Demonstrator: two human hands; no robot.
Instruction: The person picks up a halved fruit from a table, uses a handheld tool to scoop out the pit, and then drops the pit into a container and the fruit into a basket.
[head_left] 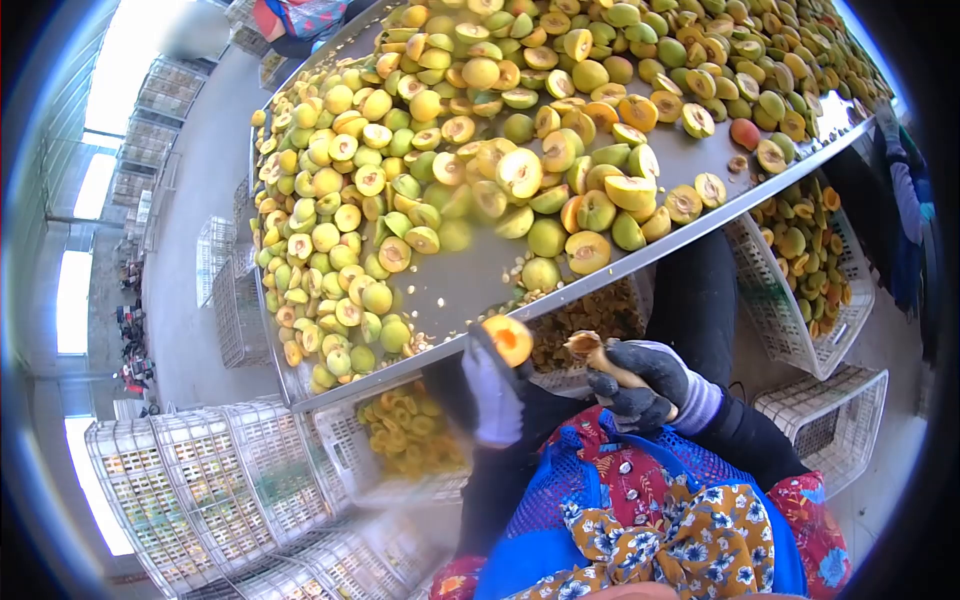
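Observation:
My left hand (pixel 492 375), in a dark glove with a pale cuff, is slightly blurred and holds a halved orange fruit (pixel 508 341) at the near edge of the metal table (pixel 470 265). The fruit's cut face shows. To the right, my right hand (pixel 642 384), also gloved, is wrapped round a light wooden handle (pixel 622 372) whose dark-tipped end (pixel 584 343) points toward the fruit without touching it. Many halved green and yellow fruits (pixel 520 173) lie on the table beyond both hands.
A crate of fruit pieces (pixel 345 440) stands below the table at left, another (pixel 845 320) at right. Beneath the edge are more pieces (pixel 590 325). Stacked crates (pixel 200 490) stand lower left, an empty-looking crate (pixel 868 420) lower right. Other people (pixel 300 18) (pixel 908 200) are at the table's far sides.

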